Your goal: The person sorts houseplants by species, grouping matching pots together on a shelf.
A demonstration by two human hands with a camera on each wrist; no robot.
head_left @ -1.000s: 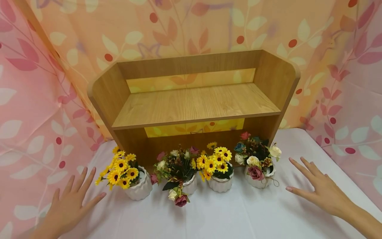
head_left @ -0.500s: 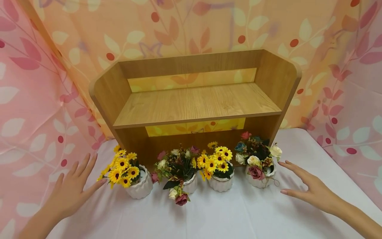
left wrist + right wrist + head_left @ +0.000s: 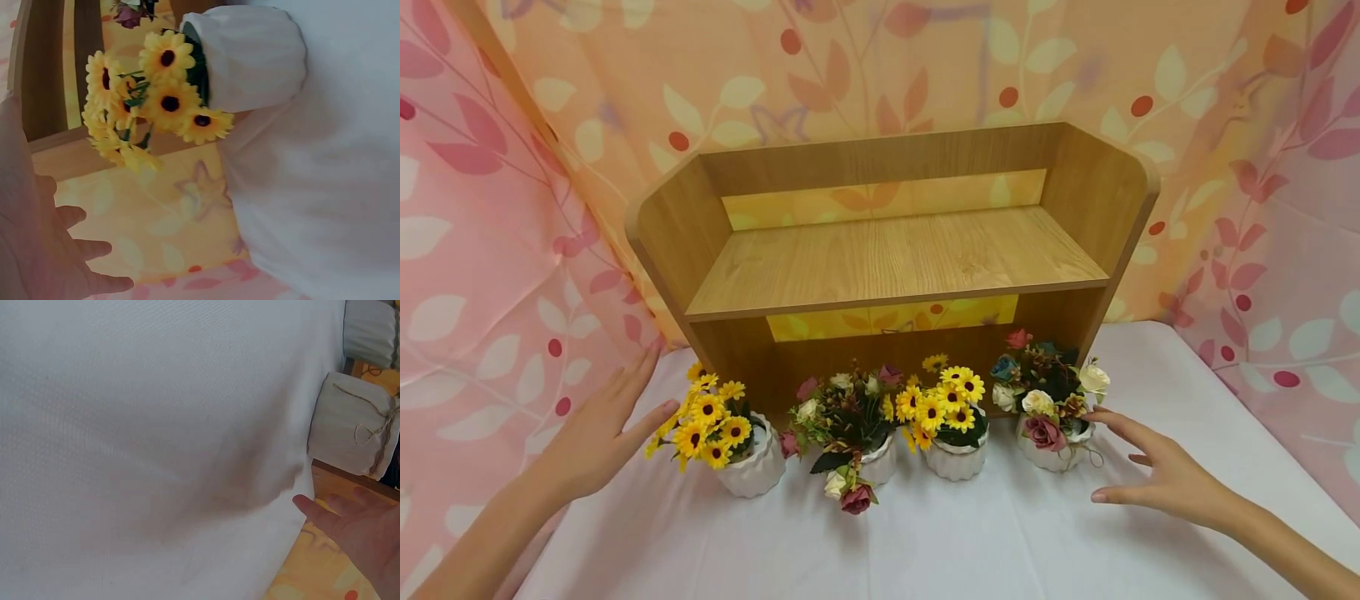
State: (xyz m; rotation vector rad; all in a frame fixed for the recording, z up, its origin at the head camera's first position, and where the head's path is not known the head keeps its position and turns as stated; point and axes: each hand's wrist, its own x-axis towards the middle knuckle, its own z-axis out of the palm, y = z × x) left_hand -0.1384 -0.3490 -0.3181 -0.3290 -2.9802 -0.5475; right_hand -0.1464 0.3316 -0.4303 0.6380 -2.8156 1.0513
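Observation:
At the left end of a row of white flower pots, my left hand (image 3: 598,437) is spread beside the yellow sunflowers (image 3: 703,429), its thumb tip right at the blooms. Their ribbed white pot (image 3: 752,467) stands on the cloth. In the left wrist view the same pot (image 3: 259,62) appears sideways, the fingers of my hand (image 3: 50,250) stretched out and holding nothing. My right hand (image 3: 1168,475) reaches towards the rightmost pot (image 3: 1037,454) of mixed roses, fingertips close to its rim and thumb apart. The right wrist view shows twine tied round that pot (image 3: 347,425).
Between them stand a pot of mixed roses (image 3: 876,468) and another sunflower pot (image 3: 955,460). Behind the row rises a two-tier wooden shelf (image 3: 895,258). White cloth (image 3: 947,542) covers the table, and patterned pink and orange curtains (image 3: 880,67) surround it.
My left hand has moved forward and a little right, alongside the sunflowers. My right hand has moved left to the rightmost pot, its fingers drawing closer together. The pots have stayed put.

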